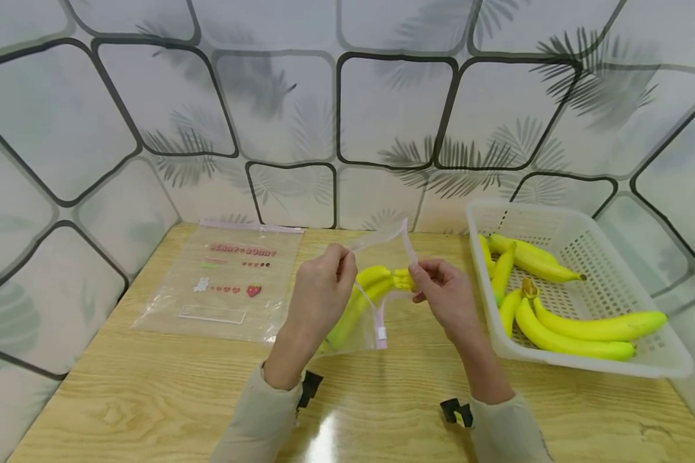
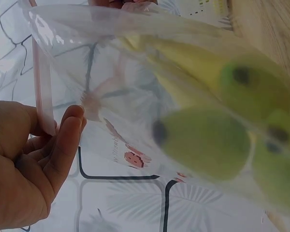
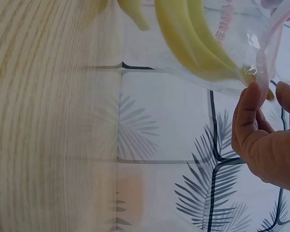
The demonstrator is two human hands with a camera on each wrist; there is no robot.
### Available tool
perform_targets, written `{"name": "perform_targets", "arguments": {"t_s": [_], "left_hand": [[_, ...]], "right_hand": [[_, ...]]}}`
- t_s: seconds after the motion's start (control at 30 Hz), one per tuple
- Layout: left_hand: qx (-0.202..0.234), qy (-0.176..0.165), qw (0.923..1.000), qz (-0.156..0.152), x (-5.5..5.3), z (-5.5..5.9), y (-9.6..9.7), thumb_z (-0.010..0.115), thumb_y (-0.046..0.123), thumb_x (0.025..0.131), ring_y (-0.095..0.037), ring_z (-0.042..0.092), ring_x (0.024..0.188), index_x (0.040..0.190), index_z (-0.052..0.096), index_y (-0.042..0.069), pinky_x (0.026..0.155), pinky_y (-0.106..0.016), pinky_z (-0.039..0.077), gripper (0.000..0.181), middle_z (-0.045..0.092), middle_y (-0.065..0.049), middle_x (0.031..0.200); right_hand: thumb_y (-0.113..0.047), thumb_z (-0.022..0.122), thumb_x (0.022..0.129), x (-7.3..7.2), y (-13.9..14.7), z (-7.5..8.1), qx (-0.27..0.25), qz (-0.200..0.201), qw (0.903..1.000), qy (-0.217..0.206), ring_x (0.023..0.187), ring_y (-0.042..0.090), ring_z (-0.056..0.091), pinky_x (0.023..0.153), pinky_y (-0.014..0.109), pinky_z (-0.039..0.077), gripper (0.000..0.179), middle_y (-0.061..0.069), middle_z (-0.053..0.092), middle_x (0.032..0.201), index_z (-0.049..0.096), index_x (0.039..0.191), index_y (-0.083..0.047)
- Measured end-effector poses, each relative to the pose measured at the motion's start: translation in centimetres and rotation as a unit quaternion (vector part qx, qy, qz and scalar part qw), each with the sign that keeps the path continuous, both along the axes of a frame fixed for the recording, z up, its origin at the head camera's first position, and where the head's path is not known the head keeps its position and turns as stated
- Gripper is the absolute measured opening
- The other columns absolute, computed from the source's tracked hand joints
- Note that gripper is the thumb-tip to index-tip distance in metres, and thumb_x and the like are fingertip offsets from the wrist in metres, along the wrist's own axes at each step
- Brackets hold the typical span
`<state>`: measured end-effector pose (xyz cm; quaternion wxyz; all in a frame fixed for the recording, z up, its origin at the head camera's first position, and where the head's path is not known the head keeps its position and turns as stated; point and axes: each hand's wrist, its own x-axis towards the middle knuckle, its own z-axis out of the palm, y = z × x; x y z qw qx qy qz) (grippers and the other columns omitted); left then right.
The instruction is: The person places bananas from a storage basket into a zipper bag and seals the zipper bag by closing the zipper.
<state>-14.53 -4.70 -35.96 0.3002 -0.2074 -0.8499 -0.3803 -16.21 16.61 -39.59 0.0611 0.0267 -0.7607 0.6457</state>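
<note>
A clear zip bag (image 1: 356, 341) with a pink zip edge (image 1: 409, 247) is between the two hands, its mouth spread apart. A bunch of yellow bananas (image 1: 356, 305) with green tips lies inside, stem end at the mouth. My left hand (image 1: 322, 283) pinches one side of the mouth; in the left wrist view its fingers (image 2: 63, 150) are at the pink strip. On the opposite side, my right hand (image 1: 444, 292) pinches the rim between thumb and fingers, close beside the banana stems (image 1: 403, 280). The white slider (image 1: 381, 333) sits at the near end of the zip.
Another clear zip bag (image 1: 226, 270), printed with red lettering and a strawberry, lies flat on the wooden table (image 1: 168, 399) at the left. At the right stands a white plastic basket (image 1: 596, 368) holding more bananas (image 1: 605, 326). A patterned wall covering (image 1: 394, 109) rises behind the table.
</note>
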Motion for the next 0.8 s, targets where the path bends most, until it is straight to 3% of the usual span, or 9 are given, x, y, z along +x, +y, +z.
{"name": "perform_targets", "arguments": {"t_s": [0.2,0.4,0.63,0.8], "left_hand": [[0.001,0.010,1.0000,0.001,-0.09,-0.08,0.04,0.053,0.001,0.099,-0.006,0.037,0.045,0.084,0.059,-0.001,0.040,-0.017,0.030,0.016,0.051,-0.002,0.060],[-0.004,0.021,0.9998,0.005,-0.21,-0.14,-0.08,0.053,0.001,0.098,-0.006,0.038,0.045,0.083,0.059,0.001,0.040,-0.018,0.031,0.016,0.051,-0.002,0.060],[-0.034,0.037,0.9984,0.027,0.02,0.08,-0.41,0.056,0.004,0.096,-0.006,0.041,0.042,0.082,0.061,0.002,0.038,-0.018,0.031,0.015,0.056,-0.002,0.056],[-0.042,0.029,0.9986,0.015,0.36,0.25,-0.49,0.056,0.003,0.097,-0.004,0.036,0.039,0.082,0.060,0.002,0.036,-0.016,0.028,0.015,0.055,-0.002,0.054]], "right_hand": [[-0.013,0.061,0.099,-0.02,0.17,0.12,-0.033,0.010,0.9993,-0.013,0.073,0.012,0.062,0.067,0.025,0.059,0.028,0.006,0.063,0.086,0.062,0.114,0.011],[-0.009,0.060,0.099,0.00,0.32,0.28,-0.037,0.022,0.9990,-0.015,0.079,0.017,0.064,0.070,0.026,0.059,0.027,0.015,0.064,0.094,0.061,0.117,0.012],[-0.006,0.060,0.098,0.10,0.33,0.42,-0.035,0.022,0.9990,-0.017,0.077,0.012,0.064,0.068,0.025,0.059,0.026,0.006,0.065,0.092,0.061,0.118,0.012],[-0.004,0.061,0.097,0.24,0.29,0.38,-0.025,0.002,0.9995,-0.017,0.075,0.012,0.064,0.064,0.026,0.060,0.024,0.005,0.066,0.088,0.063,0.115,0.012]]}}
